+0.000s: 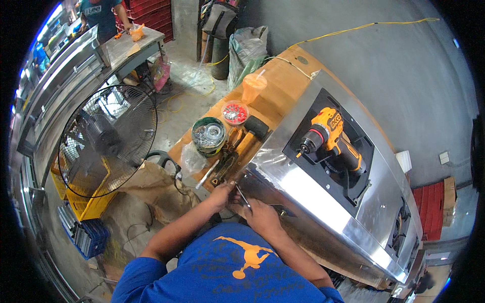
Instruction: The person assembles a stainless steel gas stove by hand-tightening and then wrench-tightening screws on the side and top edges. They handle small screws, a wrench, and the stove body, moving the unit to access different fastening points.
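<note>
Close to my body, at the left corner of a stainless steel unit, my two hands work side by side. In my right hand is a slim metal rod-like tool, pointing up and away from me; its exact kind is not clear. My left hand is closed at the corner beside the rod's far end, its fingertips partly hidden. Just beyond them on the wooden tabletop lie a black-headed mallet and several hand tools. An orange and black cordless drill rests on the unit's dark recessed panel.
A bucket of small metal parts, a tub of red and silver pieces and an orange drink cup stand on the tabletop. Left are a large fan and a yellow crate. A co-worker stands at a far table.
</note>
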### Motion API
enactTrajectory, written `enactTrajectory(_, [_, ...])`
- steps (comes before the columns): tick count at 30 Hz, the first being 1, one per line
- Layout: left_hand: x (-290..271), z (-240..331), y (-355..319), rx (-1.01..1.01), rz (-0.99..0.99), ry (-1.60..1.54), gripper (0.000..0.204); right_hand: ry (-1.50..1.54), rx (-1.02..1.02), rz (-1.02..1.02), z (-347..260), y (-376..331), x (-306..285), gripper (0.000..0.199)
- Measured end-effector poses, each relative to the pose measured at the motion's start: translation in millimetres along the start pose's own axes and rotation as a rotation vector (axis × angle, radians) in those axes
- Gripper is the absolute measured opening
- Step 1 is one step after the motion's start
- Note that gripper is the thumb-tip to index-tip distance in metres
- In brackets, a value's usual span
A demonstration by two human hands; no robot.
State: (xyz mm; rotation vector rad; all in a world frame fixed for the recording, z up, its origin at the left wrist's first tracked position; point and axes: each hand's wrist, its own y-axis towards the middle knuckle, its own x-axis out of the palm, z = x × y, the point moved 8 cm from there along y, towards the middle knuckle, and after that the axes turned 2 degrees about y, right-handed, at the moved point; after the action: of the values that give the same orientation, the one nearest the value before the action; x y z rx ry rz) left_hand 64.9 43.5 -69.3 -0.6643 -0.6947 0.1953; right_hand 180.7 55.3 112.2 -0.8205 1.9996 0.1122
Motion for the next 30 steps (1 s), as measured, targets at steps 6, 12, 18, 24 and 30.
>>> enactTrajectory(6, [-1.2,-8.3,13.9,-0.082,-0.139,-0.159,0.029,0.084,-0.040,0.124,-7.8,14.6,-11.8,0.022])
enactTrajectory(12, [-7.8,18.5,17.7,0.245,0.003,0.654,0.031,-0.117,0.292,-0.180,65.3,-1.2,53.9,0.031])
enactTrajectory(18, [-7.1,15.7,-9.6,0.171,0.025,0.474,0.033,-0.050,0.223,-0.135,57.5,-5.4,52.0,0.033])
enactTrajectory(24, [2.5,-1.7,4.0,-0.009,-0.064,0.027,0.037,0.070,-0.050,0.105,-6.8,0.2,-5.9,0.027])
enactTrajectory(30, [18.3,3.7,-3.6,-0.070,-0.109,-0.161,0.037,0.069,-0.085,0.104,-21.9,23.8,-12.5,0.025])
